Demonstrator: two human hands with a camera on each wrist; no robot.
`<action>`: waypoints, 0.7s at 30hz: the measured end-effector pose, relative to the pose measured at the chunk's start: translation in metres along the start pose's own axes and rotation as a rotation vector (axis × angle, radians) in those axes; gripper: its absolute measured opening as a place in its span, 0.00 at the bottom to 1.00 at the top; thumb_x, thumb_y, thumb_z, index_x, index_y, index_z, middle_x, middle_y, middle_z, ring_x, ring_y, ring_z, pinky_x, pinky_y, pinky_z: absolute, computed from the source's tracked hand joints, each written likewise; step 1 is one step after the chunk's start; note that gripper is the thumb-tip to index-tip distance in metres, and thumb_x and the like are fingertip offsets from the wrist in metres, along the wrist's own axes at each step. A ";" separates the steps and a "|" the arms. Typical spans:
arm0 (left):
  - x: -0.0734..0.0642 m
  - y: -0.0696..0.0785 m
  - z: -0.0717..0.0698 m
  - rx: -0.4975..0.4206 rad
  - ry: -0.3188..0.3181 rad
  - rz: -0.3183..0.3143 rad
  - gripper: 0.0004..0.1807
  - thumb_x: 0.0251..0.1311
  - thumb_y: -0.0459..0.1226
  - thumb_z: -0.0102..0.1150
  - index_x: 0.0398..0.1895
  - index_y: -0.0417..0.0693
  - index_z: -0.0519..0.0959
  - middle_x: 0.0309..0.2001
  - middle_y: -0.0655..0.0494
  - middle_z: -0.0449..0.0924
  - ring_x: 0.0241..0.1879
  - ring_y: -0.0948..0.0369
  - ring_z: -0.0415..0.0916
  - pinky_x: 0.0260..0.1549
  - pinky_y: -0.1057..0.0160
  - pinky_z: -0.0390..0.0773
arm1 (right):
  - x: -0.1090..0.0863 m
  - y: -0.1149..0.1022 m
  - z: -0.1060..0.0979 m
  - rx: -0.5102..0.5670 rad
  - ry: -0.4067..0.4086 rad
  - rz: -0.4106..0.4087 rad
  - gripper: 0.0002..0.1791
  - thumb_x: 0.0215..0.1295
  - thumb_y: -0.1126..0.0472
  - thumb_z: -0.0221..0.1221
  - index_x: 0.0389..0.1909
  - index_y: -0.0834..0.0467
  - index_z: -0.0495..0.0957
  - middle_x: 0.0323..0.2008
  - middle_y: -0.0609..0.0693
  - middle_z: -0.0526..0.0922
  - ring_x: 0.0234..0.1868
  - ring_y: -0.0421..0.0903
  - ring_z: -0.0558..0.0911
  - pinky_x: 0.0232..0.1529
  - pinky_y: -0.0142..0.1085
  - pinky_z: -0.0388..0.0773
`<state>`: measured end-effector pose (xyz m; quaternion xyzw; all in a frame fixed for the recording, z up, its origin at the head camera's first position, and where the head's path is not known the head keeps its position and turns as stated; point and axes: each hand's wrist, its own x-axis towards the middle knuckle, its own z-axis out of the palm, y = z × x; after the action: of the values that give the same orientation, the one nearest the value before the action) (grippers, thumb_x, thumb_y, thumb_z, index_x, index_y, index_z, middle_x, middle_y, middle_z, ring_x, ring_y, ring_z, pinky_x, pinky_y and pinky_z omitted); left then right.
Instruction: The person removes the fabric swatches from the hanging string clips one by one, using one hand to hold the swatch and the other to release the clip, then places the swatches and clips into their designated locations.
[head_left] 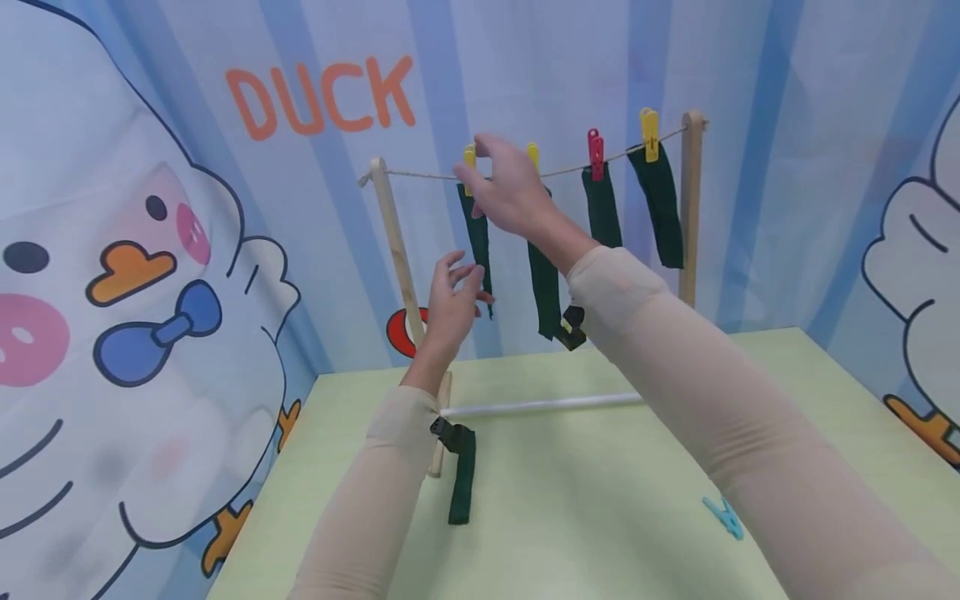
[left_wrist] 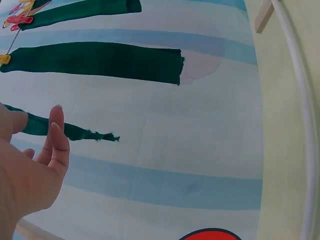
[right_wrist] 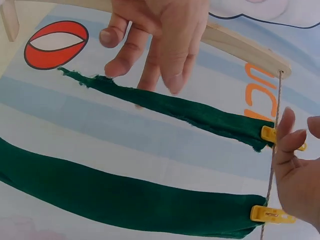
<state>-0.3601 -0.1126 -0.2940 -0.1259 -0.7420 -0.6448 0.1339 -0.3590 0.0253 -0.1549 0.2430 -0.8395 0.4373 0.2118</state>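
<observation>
A rope (head_left: 420,175) runs between two wooden posts, with several dark green cloth strips pegged along it. The leftmost strip (head_left: 477,237), narrow and frayed at its lower end, hangs from a yellow clothespin (right_wrist: 268,133). My right hand (head_left: 510,187) is beside that clothespin, thumb and fingers apart; whether a fingertip touches it I cannot tell. Lower down, my left hand (head_left: 452,304) is around the strip's lower half with fingers loosely bent and not closed on it. Another strip (right_wrist: 125,200) hangs from its own yellow clothespin (right_wrist: 272,215), just right of the frayed one.
Farther right, a red clothespin (head_left: 596,156) and a yellow clothespin (head_left: 649,135) hold two more strips. The right post (head_left: 692,208) stands past them. On the table (head_left: 570,500) lie a green strip (head_left: 462,483) and a light blue clothespin (head_left: 724,517). A white bar (head_left: 540,406) crosses the rack's base.
</observation>
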 end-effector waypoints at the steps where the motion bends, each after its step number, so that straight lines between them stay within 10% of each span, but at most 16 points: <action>1: 0.000 0.001 0.001 -0.007 0.003 -0.004 0.28 0.74 0.48 0.52 0.73 0.56 0.59 0.67 0.53 0.69 0.38 0.55 0.83 0.38 0.63 0.80 | 0.001 -0.002 0.000 -0.012 -0.008 0.010 0.30 0.78 0.51 0.51 0.73 0.60 0.61 0.68 0.54 0.69 0.30 0.45 0.83 0.39 0.31 0.80; 21: 0.003 0.005 0.001 -0.086 0.044 -0.025 0.19 0.75 0.39 0.52 0.65 0.45 0.70 0.49 0.48 0.81 0.48 0.48 0.81 0.43 0.60 0.81 | 0.003 -0.003 0.002 0.044 0.022 0.059 0.27 0.78 0.52 0.51 0.73 0.58 0.64 0.63 0.54 0.73 0.33 0.52 0.83 0.34 0.33 0.78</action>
<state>-0.3609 -0.1114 -0.2888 -0.1080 -0.7120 -0.6802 0.1368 -0.3600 0.0212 -0.1526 0.2180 -0.8342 0.4644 0.2026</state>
